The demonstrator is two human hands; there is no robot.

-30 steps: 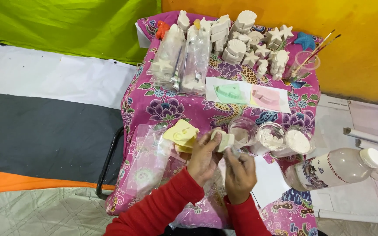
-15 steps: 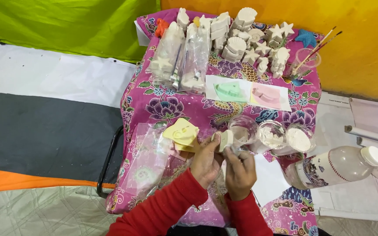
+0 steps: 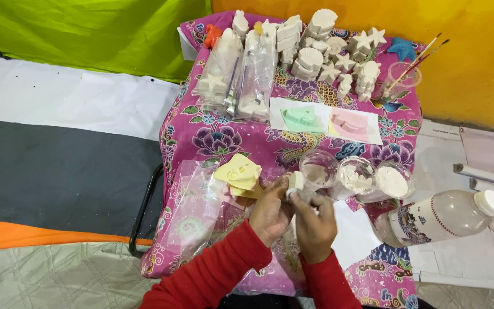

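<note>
Together, the left hand [image 3: 270,214] and right hand [image 3: 314,220] pinch a small white plaster piece [image 3: 295,182] above the worktop [image 3: 201,126], just left of three clear cups [image 3: 357,174]; it looks light, stiff and brittle, best gripped by its thicker edges

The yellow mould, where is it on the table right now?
In the head view the yellow mould lies on the near left part of the floral tablecloth, just left of the person's left hand and beside a clear plastic bag.
</note>
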